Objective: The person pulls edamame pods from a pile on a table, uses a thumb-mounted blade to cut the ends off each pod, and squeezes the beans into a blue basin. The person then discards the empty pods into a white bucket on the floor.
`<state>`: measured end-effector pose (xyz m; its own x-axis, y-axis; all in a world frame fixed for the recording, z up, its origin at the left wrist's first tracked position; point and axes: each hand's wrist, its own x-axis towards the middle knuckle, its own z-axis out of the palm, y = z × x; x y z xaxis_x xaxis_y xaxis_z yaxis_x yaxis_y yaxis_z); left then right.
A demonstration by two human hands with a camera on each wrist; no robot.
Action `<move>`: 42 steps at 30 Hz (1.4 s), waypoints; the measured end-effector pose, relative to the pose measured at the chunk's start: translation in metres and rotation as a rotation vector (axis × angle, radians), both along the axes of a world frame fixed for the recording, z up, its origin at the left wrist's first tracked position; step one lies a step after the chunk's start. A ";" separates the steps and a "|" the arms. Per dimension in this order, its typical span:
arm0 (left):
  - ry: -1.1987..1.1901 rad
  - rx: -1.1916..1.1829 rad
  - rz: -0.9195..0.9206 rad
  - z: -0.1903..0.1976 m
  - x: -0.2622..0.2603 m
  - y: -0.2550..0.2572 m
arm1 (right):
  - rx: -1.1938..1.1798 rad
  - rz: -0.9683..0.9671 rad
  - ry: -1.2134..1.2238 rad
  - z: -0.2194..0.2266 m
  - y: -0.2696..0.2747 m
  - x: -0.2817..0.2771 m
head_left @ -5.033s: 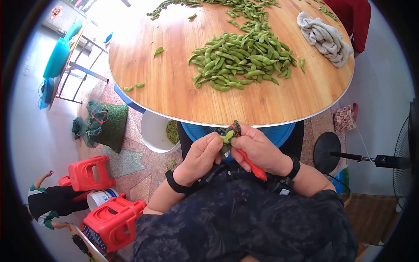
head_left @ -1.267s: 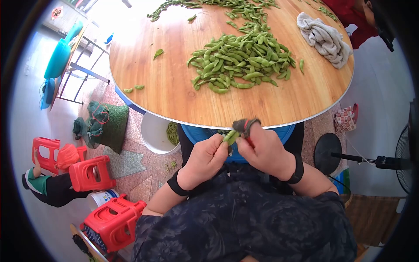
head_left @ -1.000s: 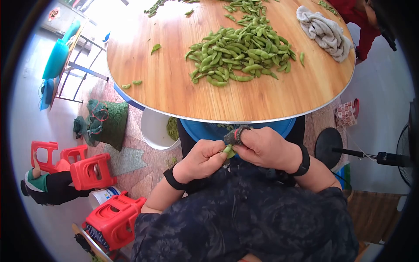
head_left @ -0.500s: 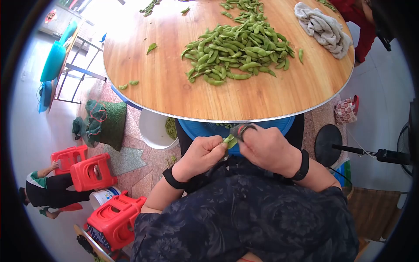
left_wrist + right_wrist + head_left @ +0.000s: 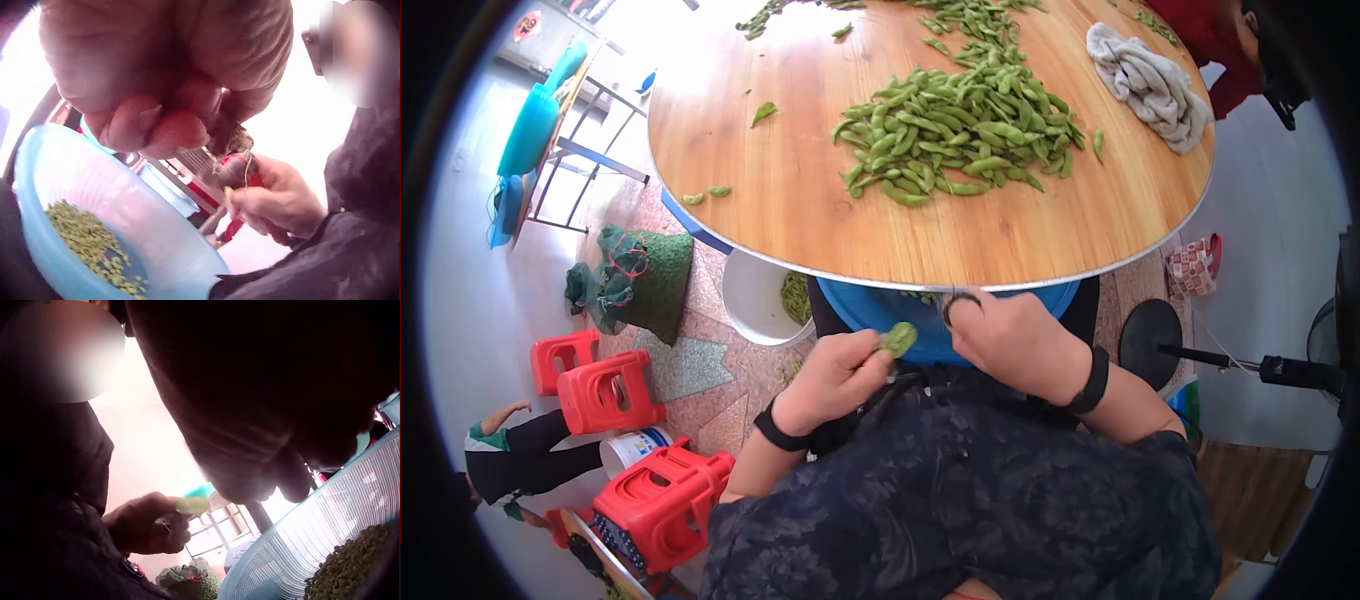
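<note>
My left hand [image 5: 828,378] pinches a green soybean pod [image 5: 899,338] between thumb and fingers, left of the blue basket's middle. To the right, my right hand [image 5: 1025,345] is curled, with a dark wrap [image 5: 958,302] on a finger near the table edge. A red handle [image 5: 232,230] shows under the right hand in the left wrist view; the rest of that tool is hidden by the hand. Below both hands is the blue basket [image 5: 855,312], where shelled green beans [image 5: 84,240] lie. The hands are apart.
A pile of pods [image 5: 960,135] covers the middle of the round wooden table [image 5: 750,220]. A grey cloth [image 5: 1150,88] lies at its right. A white bucket [image 5: 745,305], red stools [image 5: 662,505], and a fan [image 5: 1325,350] stand around; another person [image 5: 510,465] is at left.
The hands, earlier together at a pod, have parted: the left moved left and down with the pod. The red handle seen earlier in the head view is hidden there now. The background person moved.
</note>
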<state>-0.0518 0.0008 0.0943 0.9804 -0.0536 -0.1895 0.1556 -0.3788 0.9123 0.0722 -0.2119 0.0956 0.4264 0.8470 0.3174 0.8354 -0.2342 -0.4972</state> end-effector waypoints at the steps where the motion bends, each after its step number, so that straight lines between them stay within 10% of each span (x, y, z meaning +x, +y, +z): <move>1: -0.012 0.041 0.105 -0.002 -0.006 0.010 | -0.101 0.023 -0.039 0.002 -0.003 -0.002; 9: -0.228 0.803 0.640 -0.074 -0.050 0.121 | -0.136 -0.077 -0.115 0.042 0.020 0.048; 18: -0.113 -0.242 0.256 -0.018 -0.009 0.042 | -0.180 -0.034 -0.310 0.027 0.069 0.072; 25: 0.080 -0.896 0.294 0.012 0.044 -0.017 | 0.142 -0.101 0.030 0.037 0.038 0.025; 35: 0.033 -1.085 0.364 0.007 0.059 -0.050 | 0.222 -0.063 -0.127 0.016 0.017 0.010; 42: 0.009 -0.807 0.272 -0.002 0.048 -0.042 | 0.343 -0.191 0.120 0.014 0.007 0.006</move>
